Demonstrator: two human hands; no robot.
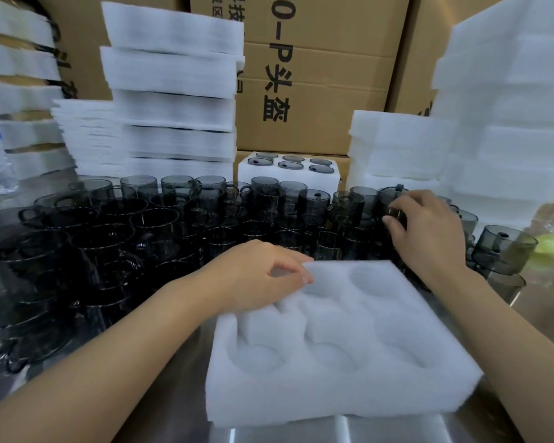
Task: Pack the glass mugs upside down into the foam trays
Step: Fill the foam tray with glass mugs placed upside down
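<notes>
Head: left fingers [304,259] in pinch on spongy tray [333,399], right fingers [410,200] around smoky mug [387,195]

Left forearm enters from the near left, palm down. My left hand [259,276] pinches the far left corner of the foam tray [349,330] between thumb and forefinger. My right hand [429,231] is extended farther right, its fingers curled round a glass mug [386,199].
</notes>
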